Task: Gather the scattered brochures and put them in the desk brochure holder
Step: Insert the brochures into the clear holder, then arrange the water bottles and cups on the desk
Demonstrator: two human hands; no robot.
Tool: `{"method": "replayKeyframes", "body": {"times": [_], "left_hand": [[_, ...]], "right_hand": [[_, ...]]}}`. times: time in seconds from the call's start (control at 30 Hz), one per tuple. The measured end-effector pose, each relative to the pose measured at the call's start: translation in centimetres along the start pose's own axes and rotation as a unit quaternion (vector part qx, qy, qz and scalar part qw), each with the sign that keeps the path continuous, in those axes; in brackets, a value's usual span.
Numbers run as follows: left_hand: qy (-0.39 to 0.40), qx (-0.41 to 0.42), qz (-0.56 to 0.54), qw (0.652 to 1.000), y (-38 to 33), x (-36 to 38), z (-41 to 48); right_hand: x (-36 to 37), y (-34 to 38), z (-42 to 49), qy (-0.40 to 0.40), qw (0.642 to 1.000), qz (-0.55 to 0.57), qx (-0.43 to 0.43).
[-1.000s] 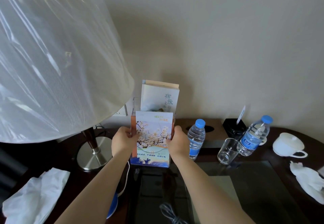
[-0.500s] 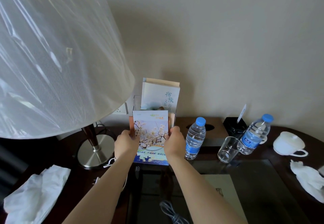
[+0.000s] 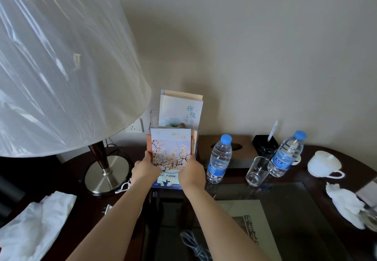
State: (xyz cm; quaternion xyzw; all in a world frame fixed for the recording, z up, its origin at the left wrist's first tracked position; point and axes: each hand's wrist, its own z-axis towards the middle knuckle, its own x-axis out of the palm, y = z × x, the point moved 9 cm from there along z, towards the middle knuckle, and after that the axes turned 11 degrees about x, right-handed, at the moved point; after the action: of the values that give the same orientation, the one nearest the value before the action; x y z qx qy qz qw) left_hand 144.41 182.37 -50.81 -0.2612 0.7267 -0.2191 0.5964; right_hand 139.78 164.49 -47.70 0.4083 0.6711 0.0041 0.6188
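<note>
Brochures upright in our grip, our left hand curled round the left edge, our right hand round the right, fingertips hidden behind, clear holder barely discernible

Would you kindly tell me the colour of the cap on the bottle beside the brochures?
The cap is blue; the head view shows it.

Only two forearms and their hands are in view. The left hand and the right hand are bare, and both forearms are uncovered down to the lower edge.
</note>
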Motion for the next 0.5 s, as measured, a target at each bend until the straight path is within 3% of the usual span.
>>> {"method": "replayKeyframes", "body": {"times": [0.13,0.3,0.5], "left_hand": [[0.006,-0.008,0.017,1.000,-0.1,0.2,-0.3],[0.034,-0.002,0.031,0.999,0.0,0.5,-0.7],[0.089,0.012,0.096,0.991,-1.5,1.3,-4.0]], "right_hand": [[0.3,-0.6,-0.2,0.024,0.999,-0.036,0.013],[1.3,-0.6,-0.7,0.088,0.996,-0.005,0.001],[-0.4,0.1,-4.1,0.052,0.994,-0.043,-0.091]]}}
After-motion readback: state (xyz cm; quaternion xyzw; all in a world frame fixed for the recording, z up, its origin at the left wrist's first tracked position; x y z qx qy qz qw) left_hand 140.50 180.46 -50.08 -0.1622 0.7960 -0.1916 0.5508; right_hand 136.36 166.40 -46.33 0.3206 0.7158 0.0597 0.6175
